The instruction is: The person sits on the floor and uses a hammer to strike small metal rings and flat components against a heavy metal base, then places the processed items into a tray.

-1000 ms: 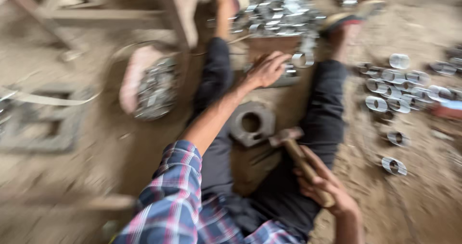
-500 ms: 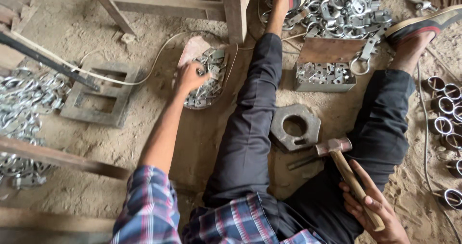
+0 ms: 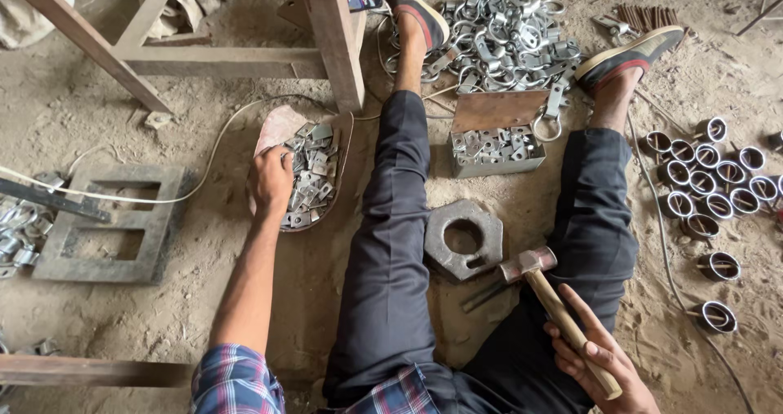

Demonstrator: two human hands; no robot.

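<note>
Hammer (image 3: 548,293), wooden handle and steel head, in my right hand (image 3: 599,363). Fingers wrapped round the lower handle near its end, closed firmly on it; head lies just right of the hexagonal steel block (image 3: 462,239), which serves as landmark for all entries below. I judge it head-heavy, stiff and dry to hold; a low hold gives swing, a hold nearer the head gives control.

Hexagonal steel block, round hole through its middle, flat on the dirt between my legs. Looks very heavy and rigid, not a thing to shift one-handed.

Small flat metal plates (image 3: 308,177), a loose heap in a shallow worn tray (image 3: 273,130), left of the block and a little beyond it. My left hand (image 3: 269,181) rests on the heap's near-left edge, fingers curled down among the pieces; whether they pinch one, I cannot tell. Each piece looks light, hard, thin and sharp-edged, likely slippery against its neighbours; best taken singly by the flat faces between thumb and forefinger.

Open metal box (image 3: 499,141), just beyond the block, holding more small plates.

Short metal rings (image 3: 705,177), set in rows on the ground, right of the block past my right leg.

Flat frame with rectangular openings (image 3: 106,222), far left of the block.

Pile of bent metal clamps (image 3: 506,35), furthest beyond the block, between my shoes.
</note>
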